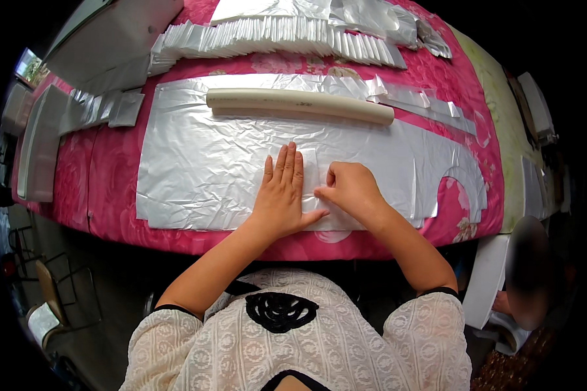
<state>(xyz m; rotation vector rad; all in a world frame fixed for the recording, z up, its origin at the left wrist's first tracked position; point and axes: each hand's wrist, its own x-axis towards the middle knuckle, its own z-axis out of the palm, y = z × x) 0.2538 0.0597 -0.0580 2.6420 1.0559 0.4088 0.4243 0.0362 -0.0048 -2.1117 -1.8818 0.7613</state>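
A stack of silvery-white plastic bags (195,156) lies flat before me, with curved handle cut-outs at its right end. My left hand (279,195) presses flat on a small folded plastic bag (311,166) on top of the stack, fingers together and pointing away, thumb stretched to the right. Just to the right, my right hand (352,189) is closed, its thumb and forefinger pinched at the edge of the folded bag. Its other fingers are curled under and partly hidden. Beyond both hands, a cream-coloured plastic pipe (300,104) rests across the stack.
A long row of folded bags (261,38) stands at the back, and a shorter row (101,109) at the left beside a white box (42,146). Loose strips of film (424,107) lie right of the pipe. A pink flowered cloth (114,176) covers the table.
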